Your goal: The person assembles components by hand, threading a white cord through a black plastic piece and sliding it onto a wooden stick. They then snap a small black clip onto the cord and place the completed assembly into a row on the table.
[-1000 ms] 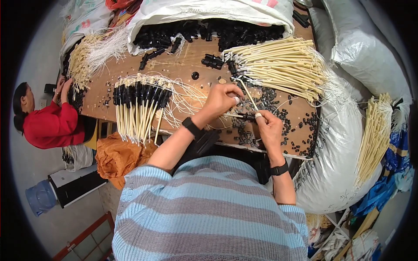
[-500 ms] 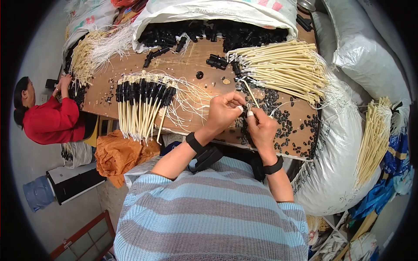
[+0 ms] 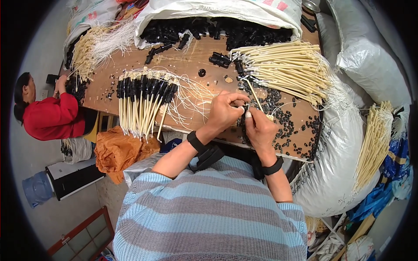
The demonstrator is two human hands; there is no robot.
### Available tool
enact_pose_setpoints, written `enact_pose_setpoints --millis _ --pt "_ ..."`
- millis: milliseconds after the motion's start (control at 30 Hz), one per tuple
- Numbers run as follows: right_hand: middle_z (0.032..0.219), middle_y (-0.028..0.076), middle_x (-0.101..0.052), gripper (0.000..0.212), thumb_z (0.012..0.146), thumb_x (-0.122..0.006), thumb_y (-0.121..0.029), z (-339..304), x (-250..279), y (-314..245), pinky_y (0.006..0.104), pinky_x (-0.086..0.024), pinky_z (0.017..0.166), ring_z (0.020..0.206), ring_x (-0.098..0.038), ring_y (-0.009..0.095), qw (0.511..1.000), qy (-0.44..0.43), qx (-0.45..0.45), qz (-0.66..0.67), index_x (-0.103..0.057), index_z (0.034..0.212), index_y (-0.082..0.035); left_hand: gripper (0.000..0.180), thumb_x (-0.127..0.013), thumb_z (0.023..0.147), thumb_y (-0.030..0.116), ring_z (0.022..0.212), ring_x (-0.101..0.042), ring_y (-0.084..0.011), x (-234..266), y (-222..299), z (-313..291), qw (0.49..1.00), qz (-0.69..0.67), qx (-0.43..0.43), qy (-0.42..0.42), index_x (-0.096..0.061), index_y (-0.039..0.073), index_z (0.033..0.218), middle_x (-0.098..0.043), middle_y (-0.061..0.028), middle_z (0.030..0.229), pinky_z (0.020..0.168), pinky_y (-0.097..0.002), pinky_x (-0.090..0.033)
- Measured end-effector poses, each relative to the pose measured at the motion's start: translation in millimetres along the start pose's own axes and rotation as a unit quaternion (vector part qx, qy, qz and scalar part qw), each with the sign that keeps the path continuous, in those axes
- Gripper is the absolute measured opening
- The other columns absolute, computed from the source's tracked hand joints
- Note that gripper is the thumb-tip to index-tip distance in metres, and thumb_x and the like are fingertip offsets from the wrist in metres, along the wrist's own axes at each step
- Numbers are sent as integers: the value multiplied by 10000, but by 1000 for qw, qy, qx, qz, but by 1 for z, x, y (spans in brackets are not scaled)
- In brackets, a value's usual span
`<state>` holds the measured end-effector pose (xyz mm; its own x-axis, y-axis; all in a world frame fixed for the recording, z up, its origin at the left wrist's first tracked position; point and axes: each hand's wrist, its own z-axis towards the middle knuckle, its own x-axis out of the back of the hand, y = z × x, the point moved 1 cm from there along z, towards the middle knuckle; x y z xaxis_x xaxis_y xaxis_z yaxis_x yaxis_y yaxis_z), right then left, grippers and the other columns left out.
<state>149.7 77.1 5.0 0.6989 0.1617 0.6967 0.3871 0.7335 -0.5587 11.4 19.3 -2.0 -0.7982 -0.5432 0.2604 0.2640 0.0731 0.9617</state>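
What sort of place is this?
Probably a small hand-assembly workshop: the brown-topped table carries an open white sack of black plastic parts, a bundle of thin cream-coloured sticks with white strings, and loose, tiny black pieces.

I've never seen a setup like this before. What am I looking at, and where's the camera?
No machine here: these are a person's bare left hand and right hand, seen from above by a wide fisheye camera worn on the head, so edges bend.

On the brown table lie pale-yellow rods with black fittings at left, a bundle of pale-yellow rods at right, scattered small black pieces, and an open white sack at the back.

The right hand pinches a small part, mostly hidden; the left fingertips are close by, their grip unclear.
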Motion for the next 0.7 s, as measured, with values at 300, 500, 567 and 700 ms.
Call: enact_pose_setpoints --millis 300,500,567,700 --pt "808 123 -674 147 803 -665 -57 2 1 2 324 -499 545 619 -650 270 999 -5 -16 47 -676 949 -61 226 -615 667 3 765 -587 -141 3 -1 3 999 13 25 -28 -705 23 873 -669 -49 715 697 -270 -476" --pt "762 104 -660 186 765 -679 -30 4 5 4 326 -480 503 563 -624 257 997 -17 55 -46 -680 946 -74 166 -617 678 0 723 -573 -124 7 5 9 993 -1 91 -81 -681 4 831 -638 -54 686 670 -267 -479" --pt "753 106 -658 185 763 -689 -36 4 4 3 326 -480 505 562 -624 259 999 -11 41 14 -681 944 -71 161 -615 680 -1 732 -571 -125 8 8 8 994 31 68 -75 -678 3 828 -632 -49 688 666 -274 -480" --pt "755 111 -660 156 782 -693 -55 4 4 5 324 -483 511 567 -627 258 999 -19 36 20 -681 937 -68 138 -639 658 22 757 -578 -218 6 6 5 993 99 -65 -9 -677 12 790 -630 -75 686 668 -325 -484"
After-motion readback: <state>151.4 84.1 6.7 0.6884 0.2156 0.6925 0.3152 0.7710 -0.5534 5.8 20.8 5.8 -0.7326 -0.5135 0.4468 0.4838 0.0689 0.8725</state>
